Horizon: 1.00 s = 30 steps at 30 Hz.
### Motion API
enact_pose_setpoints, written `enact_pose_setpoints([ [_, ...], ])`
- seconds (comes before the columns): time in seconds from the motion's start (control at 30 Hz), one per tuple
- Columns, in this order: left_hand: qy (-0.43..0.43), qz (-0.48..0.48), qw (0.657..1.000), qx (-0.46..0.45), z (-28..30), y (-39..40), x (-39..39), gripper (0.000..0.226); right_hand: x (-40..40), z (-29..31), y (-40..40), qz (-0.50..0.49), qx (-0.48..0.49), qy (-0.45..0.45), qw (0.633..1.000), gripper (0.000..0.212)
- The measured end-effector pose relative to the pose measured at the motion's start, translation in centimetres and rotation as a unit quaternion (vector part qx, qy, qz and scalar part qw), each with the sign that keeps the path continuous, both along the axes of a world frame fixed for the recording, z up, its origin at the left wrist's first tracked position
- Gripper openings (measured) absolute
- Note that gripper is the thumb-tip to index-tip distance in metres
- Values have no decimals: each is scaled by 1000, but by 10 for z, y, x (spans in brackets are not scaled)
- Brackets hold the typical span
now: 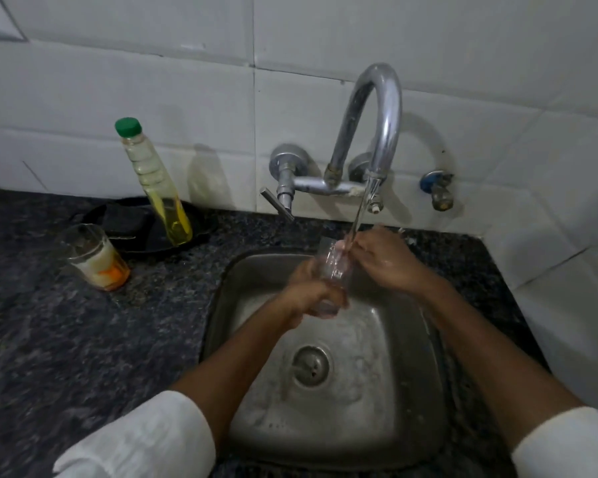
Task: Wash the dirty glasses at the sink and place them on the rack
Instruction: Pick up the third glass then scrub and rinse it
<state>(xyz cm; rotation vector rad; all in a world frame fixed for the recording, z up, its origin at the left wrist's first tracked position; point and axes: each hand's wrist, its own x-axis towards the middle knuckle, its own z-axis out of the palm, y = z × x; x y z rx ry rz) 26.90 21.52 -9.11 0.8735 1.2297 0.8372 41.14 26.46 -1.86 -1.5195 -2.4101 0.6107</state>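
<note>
Two hands (311,294) (384,260), clear glass (332,267), steel sink (377,391)

wall (152,81): white tiles | counter (66,339): dark speckled stone | light: dim

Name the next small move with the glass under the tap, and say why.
Probably turn the clear glass so the stream from the tap runs inside it. The left hand grips its base, the right hand fingers its rim, and water is running over the rim area.
</note>
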Motion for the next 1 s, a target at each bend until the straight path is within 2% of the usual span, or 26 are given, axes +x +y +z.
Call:
enact_pose_setpoints([
  [0.03,109,37,992,56,-3,1,5,58,-2,5,-3,-7,-38,5,999,39],
  [0.07,231,63,965,110,-8,2,11,60,-6,6,-7,-24,-69,9,997,35],
  [0.1,313,80,934,153,-12,1,17,63,-9,8,-12,-38,-73,6,997,31],
  [0.13,337,85,919,184,-15,-1,22,65,-11,6,-12,-43,-64,4,997,29],
  [0.17,294,69,935,188,-18,-1,22,67,-10,3,-11,-41,-49,3,998,28],
  [0.23,94,1,986,135,-15,0,10,70,-4,5,-12,-8,-16,17,1000,32],
  [0.3,-69,-103,990,71,-11,6,-9,62,3,12,-17,63,-22,67,996,38],
  [0.33,-115,-136,983,53,-10,9,-14,55,4,14,-20,91,-39,79,992,38],
  [0.37,-121,-137,982,48,-9,9,-14,45,3,13,-23,97,-44,67,992,37],
  [0.4,-86,-103,989,58,-7,8,-7,37,0,9,-21,87,-25,37,995,37],
  [0.43,5,-40,996,76,-7,6,4,33,-5,5,-18,57,-5,2,998,36],
  [0.47,122,43,987,96,-8,5,17,36,-10,0,-15,7,5,-16,1000,37],
  [0.5,225,106,961,120,-10,1,28,44,-13,-5,-13,-34,2,-18,999,37],
  [0.53,283,138,937,149,-14,-3,36,53,-12,-9,-11,-46,2,-11,999,38],
  [0.57,299,125,931,166,-17,-4,37,60,-11,-9,-11,-37,0,-4,999,37],
  [0.6,267,86,946,162,-16,-2,30,64,-6,-8,-12,-18,-6,13,1000,36],
  [0.67,86,-31,989,113,-8,7,6,62,4,1,-16,36,-17,76,996,37],
  [0.73,-93,-120,987,59,-5,14,-13,53,7,6,-18,83,-18,93,992,36],
  [0.77,-106,-130,985,51,-5,15,-14,48,5,4,-17,79,-21,82,993,37],
  [0.8,-61,-100,991,61,-5,15,-8,44,2,0,-16,64,-11,63,996,37],
  [0.83,46,-34,995,78,-4,13,4,40,-3,-5,-13,38,3,32,999,36],
  [0.87,174,41,979,96,-6,10,16,39,-8,-10,-10,6,13,3,1000,36],
  [0.9,280,91,949,115,-7,4,27,42,-11,-16,-9,-21,14,-13,1000,35],
  [0.93,331,118,925,143,-8,0,33,48,-13,-20,-8,-33,13,-8,999,35],
  [0.97,317,103,930,157,-12,-1,32,55,-12,-20,-8,-35,10,7,999,35],
  [1.0,242,67,955,156,-11,0,24,60,-7,-18,-10,-22,10,31,999,36],
])
